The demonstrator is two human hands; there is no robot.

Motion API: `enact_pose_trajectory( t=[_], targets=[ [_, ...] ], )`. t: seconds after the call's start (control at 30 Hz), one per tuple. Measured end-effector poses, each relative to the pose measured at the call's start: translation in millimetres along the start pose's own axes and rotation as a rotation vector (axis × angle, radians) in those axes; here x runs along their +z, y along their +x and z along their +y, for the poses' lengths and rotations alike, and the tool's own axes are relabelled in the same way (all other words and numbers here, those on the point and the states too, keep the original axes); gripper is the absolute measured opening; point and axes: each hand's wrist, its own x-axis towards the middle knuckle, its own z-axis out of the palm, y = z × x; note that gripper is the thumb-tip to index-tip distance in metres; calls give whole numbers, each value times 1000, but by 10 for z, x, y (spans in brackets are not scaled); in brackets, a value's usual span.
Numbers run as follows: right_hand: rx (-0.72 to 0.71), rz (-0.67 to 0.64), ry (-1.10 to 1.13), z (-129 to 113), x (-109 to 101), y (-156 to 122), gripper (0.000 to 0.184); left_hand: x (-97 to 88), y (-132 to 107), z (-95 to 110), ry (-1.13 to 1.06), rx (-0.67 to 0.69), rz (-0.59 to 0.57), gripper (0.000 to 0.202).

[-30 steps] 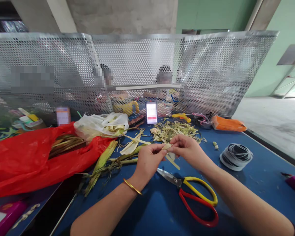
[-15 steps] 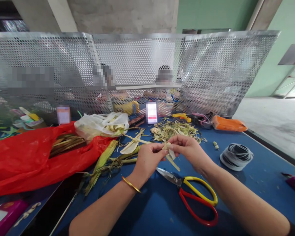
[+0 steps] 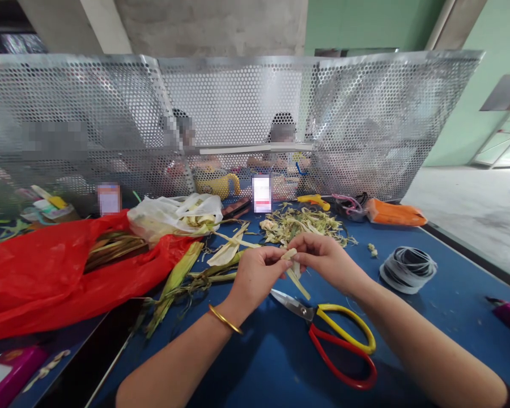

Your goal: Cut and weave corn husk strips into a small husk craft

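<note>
Over the blue table point(image 3: 442, 317), my left hand point(image 3: 255, 276) and my right hand point(image 3: 327, 259) meet and both pinch a pale strip of leaf point(image 3: 292, 266), folded at the top with its loose ends hanging down between them. A gold bangle sits on my left wrist. Scissors point(image 3: 331, 334) with one yellow and one red handle lie just below my hands, blades pointing left. A heap of leaf trimmings point(image 3: 301, 224) lies right behind my hands.
A red plastic bag point(image 3: 46, 277) with long leaves fills the left. A white bag point(image 3: 174, 218) and loose green leaves point(image 3: 182, 277) lie beside it. A coil of grey bands point(image 3: 408, 269) sits on the right, an orange object point(image 3: 393, 215) behind. A perforated metal screen point(image 3: 365, 124) separates other people.
My hands have stayed in place, working the folded strip slightly between the fingertips. Nothing else on the table has moved.
</note>
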Motion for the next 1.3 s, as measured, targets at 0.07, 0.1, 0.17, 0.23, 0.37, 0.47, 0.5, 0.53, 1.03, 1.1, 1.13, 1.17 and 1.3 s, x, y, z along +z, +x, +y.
enact_pose_trajectory(
  t=[0.07, 0.1, 0.17, 0.23, 0.37, 0.47, 0.5, 0.53, 1.03, 1.1, 1.13, 1.17, 1.3],
  targets=[
    [15, 29, 0, 11, 17, 3, 7, 1, 2, -16, 8, 1, -8, 15],
    [18, 51, -14, 23, 29, 5, 6, 1, 3, -26, 15, 3, -14, 15],
    [5, 95, -66, 58, 59, 8, 4, 1, 9, -47, 25, 4, -28, 15],
    [-32, 141, -144, 93, 93, 4, 2, 1, 15, -62, 17, -7, -33, 15],
    [-91, 232, -355, 118, 159, -27, 5, 5, 23, -68, -35, -58, -12, 19],
    [-99, 301, -457, 115, 205, -54, 4, 14, 19, -54, -70, -76, -19, 22],
    [-101, 321, -474, 117, 219, -60, 4, 19, 15, -46, -91, -81, -23, 21],
    [-104, 336, -486, 123, 232, -64, 4, 24, 10, -36, -118, -95, -28, 20],
    [-43, 34, -287, -21, 44, -49, 11, 3, 12, -126, 23, -6, -39, 19],
    [-39, 44, -320, -20, 48, -50, 10, 4, 6, -121, 68, 14, -50, 20],
    [-35, 59, -333, -16, 51, -49, 10, 4, 2, -113, 97, 28, -55, 21],
    [-32, 78, -354, -11, 52, -47, 10, 5, -4, -104, 133, 42, -58, 22],
    [-33, 135, -484, -9, 36, -54, 14, 10, -34, -69, 263, 96, -29, 20]
  ],
)
